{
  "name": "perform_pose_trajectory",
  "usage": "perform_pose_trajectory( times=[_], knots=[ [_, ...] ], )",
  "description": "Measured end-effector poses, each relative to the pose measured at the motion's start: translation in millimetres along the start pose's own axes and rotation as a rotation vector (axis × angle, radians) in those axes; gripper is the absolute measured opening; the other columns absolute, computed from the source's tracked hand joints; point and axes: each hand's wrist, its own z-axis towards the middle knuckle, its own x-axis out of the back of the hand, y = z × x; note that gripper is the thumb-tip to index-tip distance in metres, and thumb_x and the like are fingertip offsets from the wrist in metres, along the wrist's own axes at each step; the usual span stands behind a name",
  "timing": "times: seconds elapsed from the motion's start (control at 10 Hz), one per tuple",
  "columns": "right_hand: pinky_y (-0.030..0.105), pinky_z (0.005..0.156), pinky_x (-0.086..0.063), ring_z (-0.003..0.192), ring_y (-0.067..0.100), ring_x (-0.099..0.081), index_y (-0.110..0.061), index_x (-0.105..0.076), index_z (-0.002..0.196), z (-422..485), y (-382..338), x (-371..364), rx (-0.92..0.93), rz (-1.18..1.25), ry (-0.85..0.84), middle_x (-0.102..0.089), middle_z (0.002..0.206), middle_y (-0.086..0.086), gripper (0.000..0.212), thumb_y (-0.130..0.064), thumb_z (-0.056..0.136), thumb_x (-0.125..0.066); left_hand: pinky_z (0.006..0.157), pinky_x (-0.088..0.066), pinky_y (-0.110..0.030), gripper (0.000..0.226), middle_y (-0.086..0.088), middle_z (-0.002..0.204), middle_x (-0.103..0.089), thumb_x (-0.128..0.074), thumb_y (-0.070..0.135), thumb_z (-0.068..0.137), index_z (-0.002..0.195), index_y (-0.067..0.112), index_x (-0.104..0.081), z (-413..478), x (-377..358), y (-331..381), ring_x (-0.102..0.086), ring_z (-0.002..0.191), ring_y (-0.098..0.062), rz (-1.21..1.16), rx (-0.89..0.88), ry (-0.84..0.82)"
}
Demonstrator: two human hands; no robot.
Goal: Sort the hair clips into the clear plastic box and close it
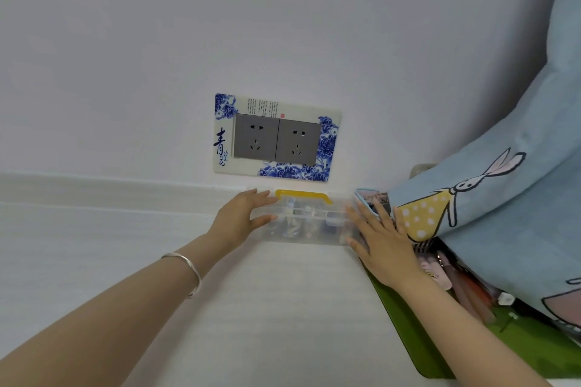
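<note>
Now left hand [243, 218] and right hand [382, 240] flank the closed clear plastic box [309, 223].

Clear box [309, 231] with yellow handle [303, 196] (blue-flowered socket plate [276, 137], green mat [440, 352]).

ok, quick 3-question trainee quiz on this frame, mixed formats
1. True or false: both hands touch the clear plastic box.
2. What colour is the box's handle? A) yellow B) red C) blue
3. Fill in: the left hand is at the box's left end and the right hand at its ____ end.

Key: 1 true; 2 A; 3 right.
</note>
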Motion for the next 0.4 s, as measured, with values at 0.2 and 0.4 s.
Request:
perform_pose_trajectory(
  times=[0.2, 0.4],
  knots=[
    [0.039, 0.113, 0.017, 0.146, 0.020, 0.002, -0.035, 0.003, 0.146, -5, -5, 12, -0.009, 0.046, -0.059, -0.007, 0.159, -0.003, 0.068, -0.066, 0.086, 0.006, 0.113, -0.023, -0.037, 0.062, 0.000, 0.158, -0.015, -0.045, 0.048, 0.092, 0.146, 0.030, -0.023, -13, 2, 8, -0.008, 0.146, -0.020, 0.123, -0.003, -0.047],
    [0.036, 0.119, -0.012, 0.143, 0.000, -0.007, -0.036, -0.014, 0.146, -26, -36, 120, -0.143, 0.889, 0.238, -0.011, 0.155, -0.019, 0.063, -0.040, 0.094, -0.047, 0.115, -0.021, -0.038, 0.066, -0.001, 0.159, -0.011, -0.035, 0.054, 0.092, 0.149, 0.028, -0.012, -49, 18, 9, -0.011, 0.146, -0.022, 0.131, 0.080, 0.009]
  ],
)
